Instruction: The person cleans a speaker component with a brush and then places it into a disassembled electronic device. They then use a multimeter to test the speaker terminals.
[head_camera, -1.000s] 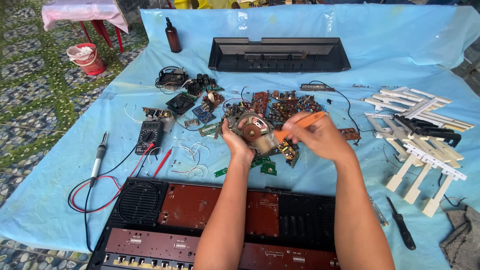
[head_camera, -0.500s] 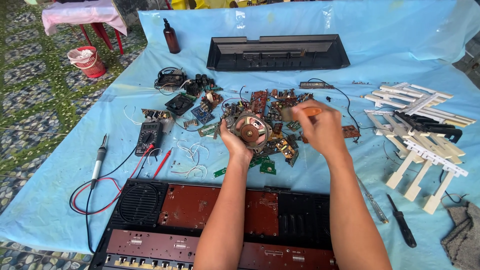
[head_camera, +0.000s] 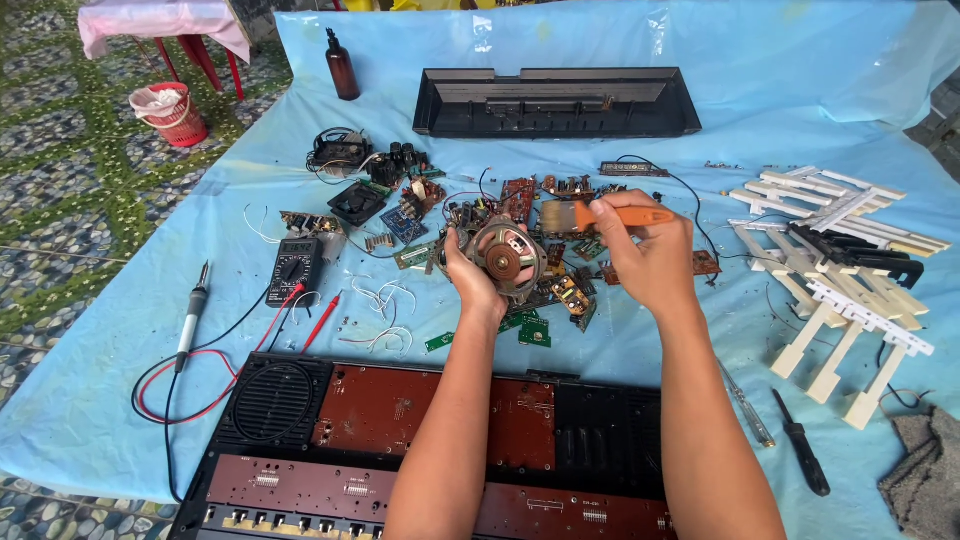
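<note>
Bucket: red bucket (head_camera: 170, 113) on the tiled floor, white stuff inside, can't tell what.
Bottle: brown bottle (head_camera: 342, 66) upright on the blue tarp (head_camera: 800, 110).
Surface: tarp covered in circuit boards (head_camera: 520, 200), multimeter (head_camera: 294, 270), opened keyboard case (head_camera: 400, 440).
Left hand (head_camera: 472, 283): wrapped around a round speaker (head_camera: 506, 260), held above the boards.
Right hand (head_camera: 650, 262): pinching an orange-handled brush (head_camera: 600, 215), bristles just beside the speaker.

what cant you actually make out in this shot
Head view only:
- Speaker: its far side faces away, and the left hand covers its near edge.
- Brush: the right hand hides the handle's end.
- Keyboard chassis: cut off by the bottom edge and crossed by both forearms.
- Circuit boards: parts too small to identify.
</note>
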